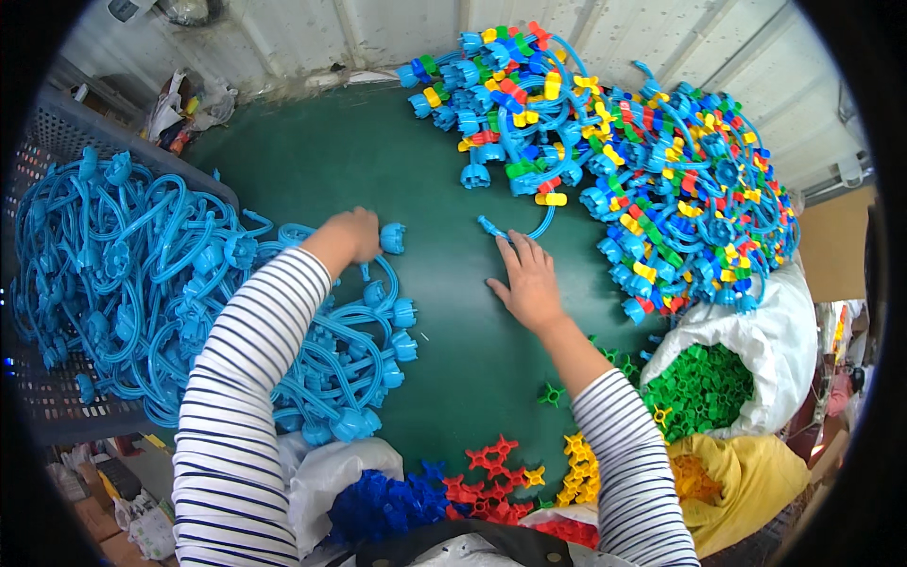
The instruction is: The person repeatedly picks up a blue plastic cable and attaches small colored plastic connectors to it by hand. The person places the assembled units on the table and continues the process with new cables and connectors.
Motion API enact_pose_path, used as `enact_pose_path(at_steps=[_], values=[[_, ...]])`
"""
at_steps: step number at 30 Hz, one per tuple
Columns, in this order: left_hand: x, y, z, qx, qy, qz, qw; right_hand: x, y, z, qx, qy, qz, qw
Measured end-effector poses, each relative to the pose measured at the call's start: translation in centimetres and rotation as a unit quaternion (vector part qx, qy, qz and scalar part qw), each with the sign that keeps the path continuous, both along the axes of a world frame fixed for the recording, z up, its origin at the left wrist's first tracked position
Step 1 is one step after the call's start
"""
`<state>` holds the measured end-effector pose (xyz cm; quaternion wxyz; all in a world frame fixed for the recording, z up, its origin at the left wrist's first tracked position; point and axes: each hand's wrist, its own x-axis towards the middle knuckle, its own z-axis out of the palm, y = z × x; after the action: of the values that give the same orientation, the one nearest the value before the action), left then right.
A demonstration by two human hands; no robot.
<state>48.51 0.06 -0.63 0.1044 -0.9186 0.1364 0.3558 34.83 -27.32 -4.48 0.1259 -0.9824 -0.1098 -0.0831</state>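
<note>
My left hand (pixel 347 235) is curled at the edge of the blue tube pile (pixel 340 340), closed around a light-blue plastic tube whose toothed cup (pixel 392 238) pokes out past the fingers. The fingertips themselves are hidden. To the right, my right hand (pixel 530 283) lies over the green tabletop (pixel 446 319) with its thumb apart. Its fingertips touch a curved blue tube (pixel 544 225) near the narrow tip. That tube carries a yellow clip (pixel 550 199) and a red one, and runs up to the heap of tubes with coloured clips (pixel 524 106).
A dark perforated crate (pixel 71 120) overflows with blue tubes at left. A larger clipped heap (pixel 694 191) rises at right. Near me are a white sack of green pieces (pixel 779 354), a yellow sack (pixel 758 482), blue pieces (pixel 390 507) and loose red pieces (pixel 489 489). Behind stands a ribbed wall (pixel 305 35).
</note>
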Motion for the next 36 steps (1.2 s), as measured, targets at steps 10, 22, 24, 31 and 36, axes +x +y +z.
enact_pose_path(at_steps=[10,22,24,31,36], values=[[-13.7,-4.4,2.7,-0.015,-0.014,-0.289,0.957,-8.4,-6.6,-1.1,-0.083,0.041,-0.059,0.994],[-19.0,0.1,9.4,-0.542,-0.299,0.043,0.784,-3.4,-12.1,14.5,0.027,-0.184,-0.009,0.982],[-20.1,-0.2,9.6,-0.611,-0.170,0.230,0.739,-1.9,-12.9,16.8,0.019,-0.177,0.000,0.984],[-21.2,-1.4,6.8,-0.646,-0.120,0.288,0.696,7.9,-19.1,24.2,-0.007,-0.333,0.015,0.943],[-21.0,-0.8,5.5,-0.631,-0.133,0.267,0.716,12.6,-21.5,23.3,-0.155,-0.438,-0.147,0.873]])
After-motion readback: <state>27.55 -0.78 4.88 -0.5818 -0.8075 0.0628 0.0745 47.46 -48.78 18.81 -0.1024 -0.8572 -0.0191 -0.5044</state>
